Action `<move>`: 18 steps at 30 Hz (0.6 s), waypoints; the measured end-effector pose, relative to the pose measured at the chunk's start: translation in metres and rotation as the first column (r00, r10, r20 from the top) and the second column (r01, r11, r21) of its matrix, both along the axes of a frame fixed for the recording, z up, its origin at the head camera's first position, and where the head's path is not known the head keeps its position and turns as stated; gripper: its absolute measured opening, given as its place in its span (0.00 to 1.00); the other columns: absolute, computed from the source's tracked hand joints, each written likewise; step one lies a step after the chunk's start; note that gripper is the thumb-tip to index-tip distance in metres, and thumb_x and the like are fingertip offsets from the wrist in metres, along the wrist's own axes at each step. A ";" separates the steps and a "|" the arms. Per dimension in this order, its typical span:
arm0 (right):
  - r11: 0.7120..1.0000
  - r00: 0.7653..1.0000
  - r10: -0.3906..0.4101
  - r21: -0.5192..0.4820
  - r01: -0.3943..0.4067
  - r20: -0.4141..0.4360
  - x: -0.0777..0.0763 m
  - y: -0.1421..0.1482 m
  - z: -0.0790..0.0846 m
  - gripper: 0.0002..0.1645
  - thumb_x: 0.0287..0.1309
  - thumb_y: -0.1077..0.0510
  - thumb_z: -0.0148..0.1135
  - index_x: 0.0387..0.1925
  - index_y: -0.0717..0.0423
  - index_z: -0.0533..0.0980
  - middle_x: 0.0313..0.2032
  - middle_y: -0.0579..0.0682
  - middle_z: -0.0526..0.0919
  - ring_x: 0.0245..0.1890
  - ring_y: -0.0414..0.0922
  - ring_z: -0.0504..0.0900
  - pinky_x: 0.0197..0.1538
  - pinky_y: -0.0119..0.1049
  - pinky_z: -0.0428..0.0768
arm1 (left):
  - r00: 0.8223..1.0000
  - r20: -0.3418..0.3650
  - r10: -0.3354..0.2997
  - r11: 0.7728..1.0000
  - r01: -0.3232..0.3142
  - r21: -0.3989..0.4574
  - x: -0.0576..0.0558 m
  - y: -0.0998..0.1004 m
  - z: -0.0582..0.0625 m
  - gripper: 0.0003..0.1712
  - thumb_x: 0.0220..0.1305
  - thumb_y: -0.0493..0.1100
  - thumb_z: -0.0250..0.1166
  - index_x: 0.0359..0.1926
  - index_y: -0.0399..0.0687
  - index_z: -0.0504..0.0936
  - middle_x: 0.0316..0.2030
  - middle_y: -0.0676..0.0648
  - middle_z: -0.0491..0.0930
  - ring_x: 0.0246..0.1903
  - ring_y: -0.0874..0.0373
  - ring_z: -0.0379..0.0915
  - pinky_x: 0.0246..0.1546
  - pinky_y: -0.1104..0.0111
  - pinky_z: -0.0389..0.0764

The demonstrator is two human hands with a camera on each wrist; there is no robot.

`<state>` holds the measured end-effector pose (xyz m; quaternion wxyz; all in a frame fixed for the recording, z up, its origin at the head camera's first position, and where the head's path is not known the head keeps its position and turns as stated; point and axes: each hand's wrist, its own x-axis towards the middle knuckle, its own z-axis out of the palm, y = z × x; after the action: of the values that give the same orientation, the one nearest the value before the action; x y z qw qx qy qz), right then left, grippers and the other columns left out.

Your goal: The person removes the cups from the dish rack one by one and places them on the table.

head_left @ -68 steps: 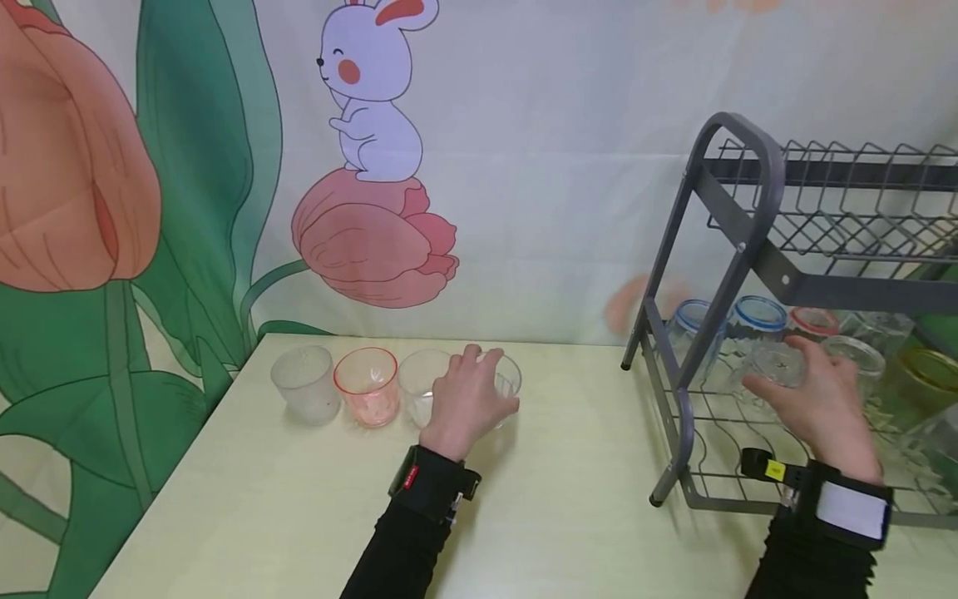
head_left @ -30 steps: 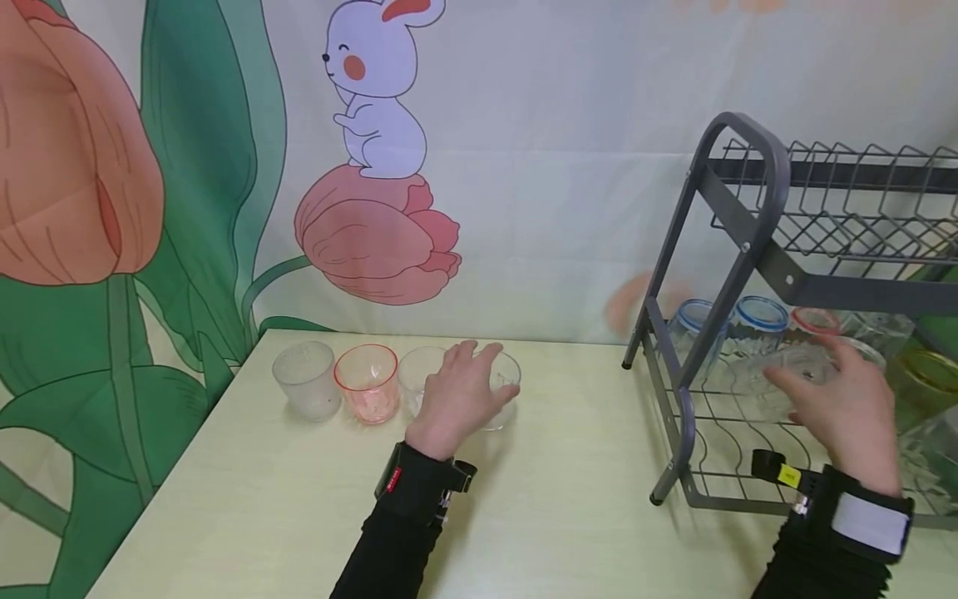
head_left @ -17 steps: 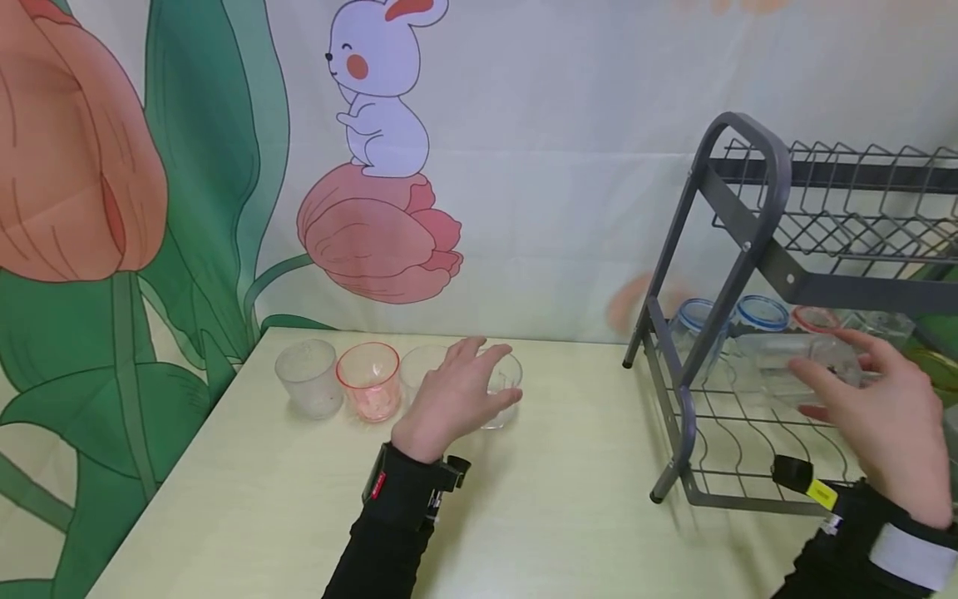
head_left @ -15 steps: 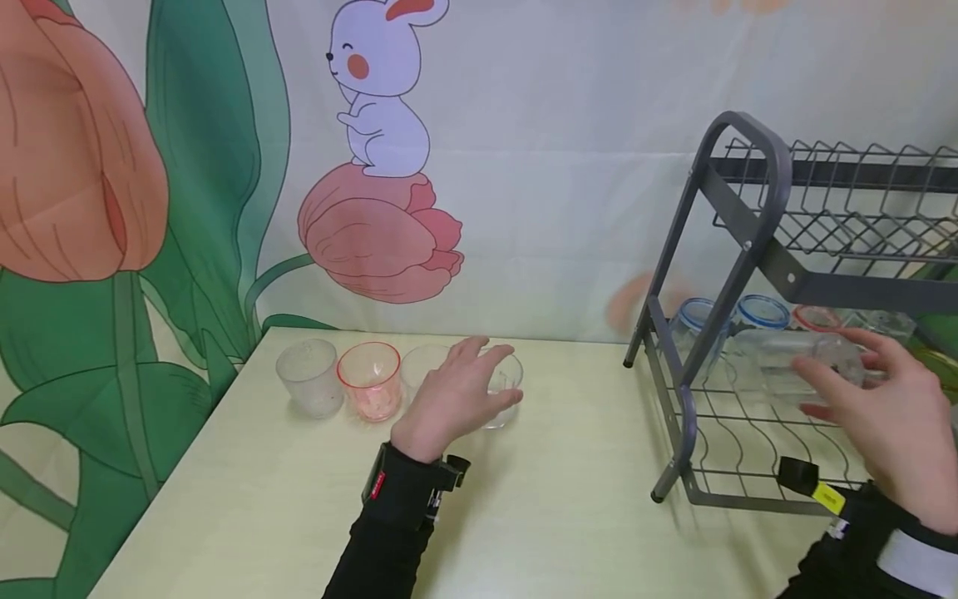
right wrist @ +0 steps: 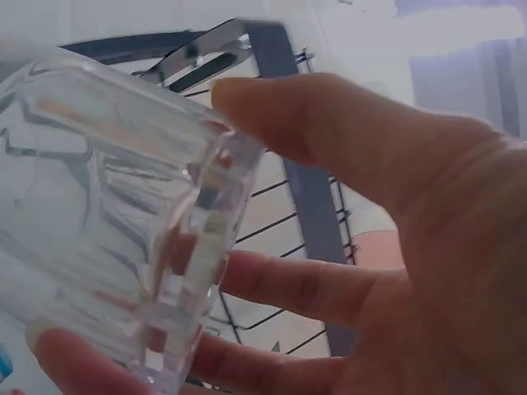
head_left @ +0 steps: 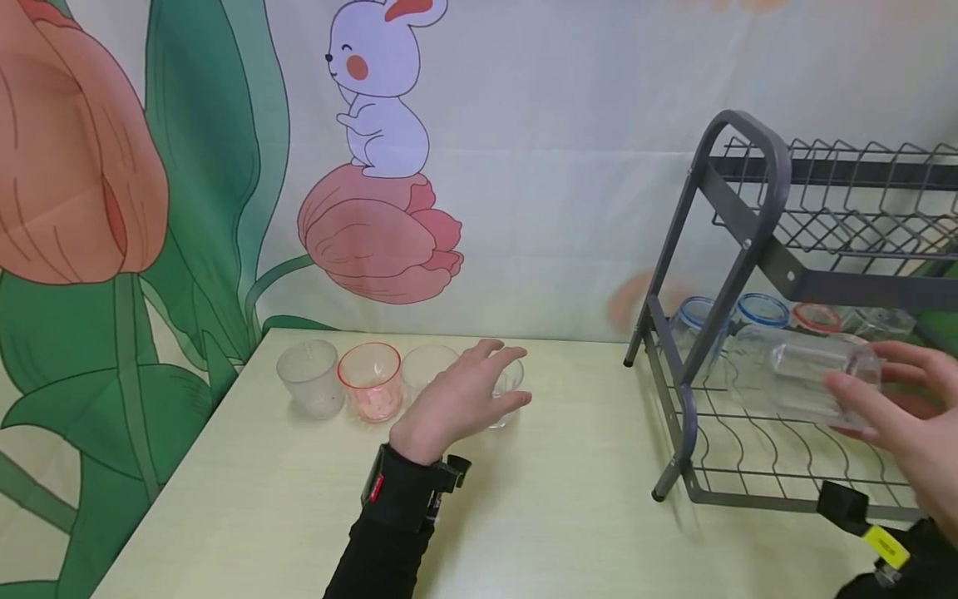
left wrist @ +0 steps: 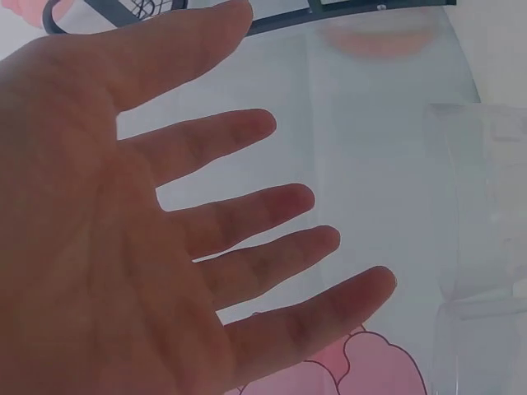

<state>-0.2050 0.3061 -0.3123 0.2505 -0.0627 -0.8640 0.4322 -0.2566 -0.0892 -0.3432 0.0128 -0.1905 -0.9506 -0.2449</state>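
Observation:
My right hand (head_left: 916, 416) holds a clear drinking glass (head_left: 801, 374) by its thick base, tipped on its side at the rack's lower shelf. In the right wrist view, the thumb and fingers grip around the base of that glass (right wrist: 107, 206). My left hand (head_left: 456, 399) is over the right end of a row of glasses on the table, fingers spread and partly hiding a clear glass (head_left: 511, 378). The left wrist view shows the palm and fingers of the left hand (left wrist: 148, 222) apart from the clear glasses (left wrist: 482, 206).
The row continues left with another clear glass (head_left: 427, 366), a pink-rimmed glass (head_left: 372, 395) and a frosted glass (head_left: 310, 383). On the lower shelf of the grey two-tier rack (head_left: 737, 274) stand blue-rimmed glasses (head_left: 762, 309) and a red-rimmed glass (head_left: 816, 317).
My right hand has lifted the clear glass from among the others, tipped it sideways and drawn it right and toward me. The left hand has stayed near the row, its fingers spreading away.

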 end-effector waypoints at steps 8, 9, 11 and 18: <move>0.995 0.992 0.101 0.018 -0.100 -0.071 0.009 0.005 -0.003 0.35 0.66 0.64 0.58 0.70 0.43 0.61 0.48 0.30 0.67 0.42 0.27 0.70 0.31 0.18 0.77 | 1.000 0.004 -0.024 0.999 0.024 0.042 0.001 0.001 0.006 0.35 0.65 0.58 0.64 0.70 0.55 0.67 0.68 0.47 0.63 0.66 0.51 0.61 0.60 0.56 0.70; 0.991 0.987 0.133 0.005 -0.133 -0.088 0.010 0.003 -0.001 0.35 0.66 0.66 0.58 0.70 0.43 0.61 0.48 0.31 0.67 0.42 0.27 0.71 0.31 0.18 0.77 | 0.999 0.005 -0.035 0.997 0.034 0.062 0.001 0.001 0.007 0.37 0.64 0.59 0.65 0.70 0.56 0.67 0.68 0.48 0.62 0.65 0.52 0.62 0.60 0.57 0.70; 0.975 0.968 0.211 -0.037 -0.218 -0.132 0.011 -0.002 0.002 0.35 0.65 0.71 0.56 0.68 0.42 0.64 0.49 0.34 0.68 0.43 0.28 0.73 0.30 0.18 0.77 | 0.998 -0.015 -0.068 0.992 0.069 0.109 0.001 0.002 0.007 0.39 0.62 0.62 0.65 0.70 0.57 0.67 0.68 0.49 0.62 0.64 0.54 0.64 0.60 0.58 0.70; 0.787 0.841 0.513 -0.296 -0.541 -0.174 0.000 -0.019 0.010 0.31 0.65 0.73 0.54 0.66 0.51 0.67 0.59 0.49 0.65 0.49 0.43 0.70 0.35 0.25 0.81 | 0.968 -0.206 -0.144 0.951 0.193 0.241 -0.001 0.006 0.009 0.47 0.53 0.64 0.72 0.72 0.59 0.65 0.70 0.51 0.58 0.57 0.56 0.72 0.55 0.62 0.74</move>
<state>-0.2053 0.2869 -0.3021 0.1419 0.1577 -0.7498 0.6267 -0.2577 -0.0831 -0.3342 0.1054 -0.2898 -0.8852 -0.3484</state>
